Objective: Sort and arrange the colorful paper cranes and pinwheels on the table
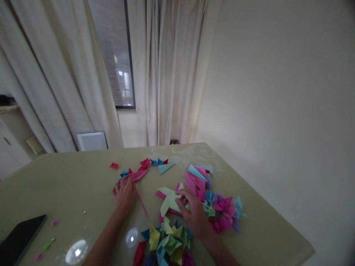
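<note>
My left hand [124, 192] is at a pink folded paper piece [139, 174], its fingers bent down over the near end. A thin pink strip [142, 202] runs along the table beside that hand. My right hand [192, 208] reaches over a pale green star-shaped paper piece [168, 197] with magenta points under it. The right fingertips are curled at the star's right edge, thumb and fingers apart; whether they grip it is hard to tell. Close in front lies a heap of green, yellow and blue folded paper [172, 242].
Pink and purple paper flowers [224, 212] and pink folded sheets [194, 183] lie right of my hands. Small red and blue folded pieces [158, 162] sit farther back. A dark tablet-like object [23, 236], small clips and a clear round lid [75, 252] are at left. A wall borders the table's right.
</note>
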{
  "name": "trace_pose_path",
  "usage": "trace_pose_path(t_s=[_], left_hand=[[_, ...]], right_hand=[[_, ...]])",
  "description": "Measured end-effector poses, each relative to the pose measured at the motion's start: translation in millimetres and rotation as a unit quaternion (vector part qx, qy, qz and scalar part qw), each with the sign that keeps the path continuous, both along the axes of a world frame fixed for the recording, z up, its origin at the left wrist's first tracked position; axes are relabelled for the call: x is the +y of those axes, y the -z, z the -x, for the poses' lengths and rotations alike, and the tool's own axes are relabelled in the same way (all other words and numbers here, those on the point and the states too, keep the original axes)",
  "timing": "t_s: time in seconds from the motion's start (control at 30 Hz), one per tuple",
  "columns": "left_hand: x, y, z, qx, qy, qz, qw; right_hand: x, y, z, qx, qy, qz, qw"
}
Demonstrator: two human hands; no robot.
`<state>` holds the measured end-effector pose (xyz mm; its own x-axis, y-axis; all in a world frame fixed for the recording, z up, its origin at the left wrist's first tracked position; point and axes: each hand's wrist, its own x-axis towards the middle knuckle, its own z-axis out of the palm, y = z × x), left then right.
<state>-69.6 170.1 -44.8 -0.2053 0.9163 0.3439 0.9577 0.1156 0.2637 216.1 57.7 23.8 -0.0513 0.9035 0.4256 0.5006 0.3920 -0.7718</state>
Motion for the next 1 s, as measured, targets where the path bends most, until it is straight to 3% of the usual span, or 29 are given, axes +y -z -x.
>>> trace_pose_path(t_s=[0.17, 0.3, 0.4, 0.53, 0.67, 1.0], left_hand=[[-1, 15.7, 6, -0.011, 0.009, 0.019, 1.000], [3, 17.6, 12, -0.059, 0.023, 0.024, 0.998], [4, 17.3, 14, -0.080, 0.022, 0.022, 0.996], [5, 17.9, 16, -0.085, 0.018, 0.026, 0.996], [6, 18.5, 18, -0.093, 0.012, 0.028, 0.995], [7, 16.4, 19, -0.110, 0.006, 0.034, 0.993]], right_hand=[[105, -9.5, 8, -0.210, -0.042, 0.053, 0.975], [177, 5.3, 35, -0.276, -0.053, 0.073, 0.957], [206, 21.5, 53, -0.325, -0.076, 0.084, 0.939], [219, 39.0, 63, -0.381, -0.108, 0.091, 0.914], [218, 45.6, 57, -0.420, -0.118, 0.099, 0.895], [207, 27.6, 38, -0.471, -0.073, 0.149, 0.866]])
